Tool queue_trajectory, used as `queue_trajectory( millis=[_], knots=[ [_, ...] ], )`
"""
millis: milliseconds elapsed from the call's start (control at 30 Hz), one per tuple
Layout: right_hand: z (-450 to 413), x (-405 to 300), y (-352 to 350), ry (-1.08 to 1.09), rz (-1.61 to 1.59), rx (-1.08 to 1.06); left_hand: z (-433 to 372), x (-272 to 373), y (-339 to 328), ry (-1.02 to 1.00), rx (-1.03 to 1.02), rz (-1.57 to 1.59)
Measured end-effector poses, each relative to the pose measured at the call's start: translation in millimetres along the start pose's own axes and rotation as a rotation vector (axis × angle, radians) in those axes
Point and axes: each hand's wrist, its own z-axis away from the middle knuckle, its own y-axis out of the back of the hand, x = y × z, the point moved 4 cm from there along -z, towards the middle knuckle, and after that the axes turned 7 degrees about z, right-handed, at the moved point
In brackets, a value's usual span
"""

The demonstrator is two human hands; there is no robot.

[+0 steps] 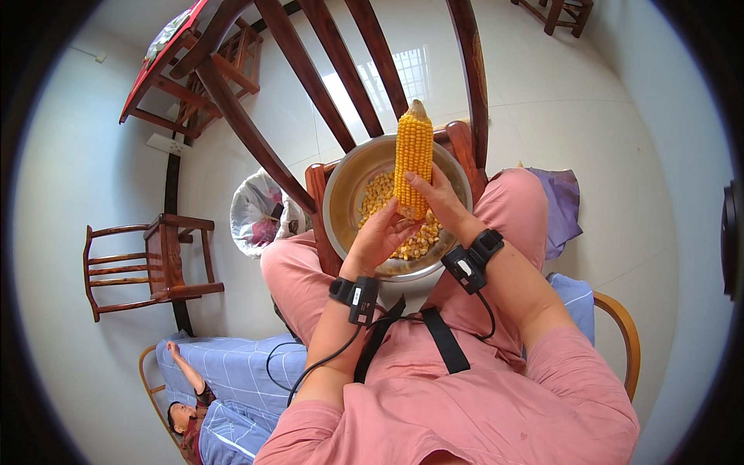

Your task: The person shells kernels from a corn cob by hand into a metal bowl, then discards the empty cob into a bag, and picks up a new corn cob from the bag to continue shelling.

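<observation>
An ear of yellow corn (414, 157) stands nearly upright over a metal basin (340, 200), its husk-end stub pointing away from me. My right hand (439, 195) grips its lower part from the right, with the thumb across the kernels. My left hand (381, 232) is at the bottom end, fingers partly spread, with the thumb near the cob; whether it bears any weight is hard to tell. Loose corn kernels (414, 249) lie in the basin beneath both hands. The basin rests on the seat of a wooden chair (330, 251) between my knees.
A lined waste bin (247, 218) stands left of the basin, a purple bag (561, 203) right of my knee. Slats of the chair's back rise beyond the basin. Another wooden chair (160, 258) is at the left. A person (183, 415) lies on a blue-covered bed (250, 357) at lower left.
</observation>
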Motion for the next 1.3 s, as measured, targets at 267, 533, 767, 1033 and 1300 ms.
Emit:
queue_trajectory(
  millis=[267, 533, 767, 1033, 1300],
  knots=[
    [-2, 5, 3, -0.086, -0.257, 0.035, 2, 2, 1, 0.001, -0.037, -0.154],
    [-3, 11, 5, -0.157, -0.424, 0.026, 2, -1, -8, -0.007, -0.079, -0.167],
    [-2, 10, 2, -0.256, -0.542, 0.014, -7, -4, -8, 0.041, 0.0, -0.079],
    [1, 10, -1, -0.284, -0.514, 0.0, -9, -5, -11, 0.023, 0.016, -0.155],
    [1, 11, -1, -0.287, -0.529, -0.011, -7, -2, -14, 0.008, 0.034, -0.216]
  ],
)
